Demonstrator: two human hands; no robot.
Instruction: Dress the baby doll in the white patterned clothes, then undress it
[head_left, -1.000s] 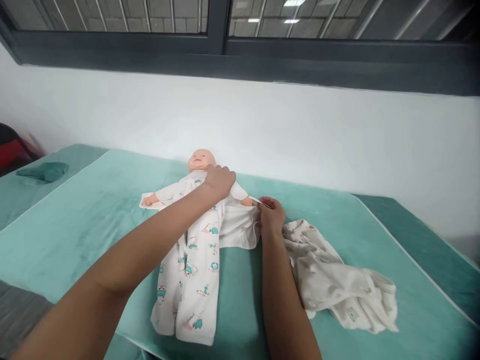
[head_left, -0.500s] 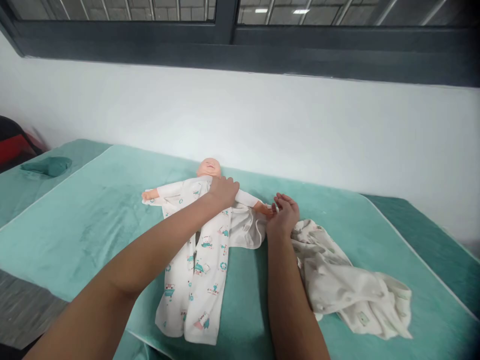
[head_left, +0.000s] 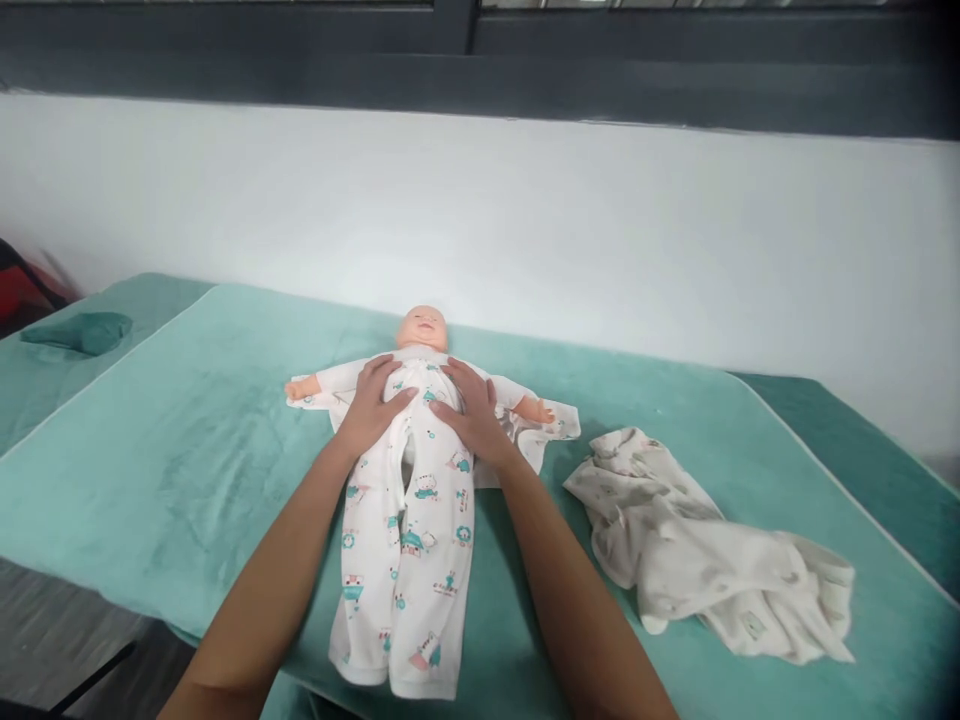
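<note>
A baby doll point(head_left: 422, 327) lies on its back, head toward the wall and arms spread out sideways. Over its body is a white printed baby garment point(head_left: 431, 540) with two long legs that stretch toward me. Printed sleeves of the same cloth lie spread under the doll's arms; whether they join the legged part cannot be seen. My left hand point(head_left: 375, 405) rests on the left side of the garment's top, thumb apart from the fingers. Mirroring it on the right side, my right hand point(head_left: 474, 412) lies with its fingers stretched out over the cloth.
A crumpled white baby garment point(head_left: 712, 560) lies to the right on the green padded bed cover point(head_left: 187, 430). Behind the bed rises a white wall point(head_left: 600, 240) below a dark window frame point(head_left: 300, 75). A red and black object point(head_left: 22, 290) is at the far left.
My right hand has left the doll's arm on the right and come to the garment's right side. My left hand has shifted left across the chest. The camera view has tilted down.
</note>
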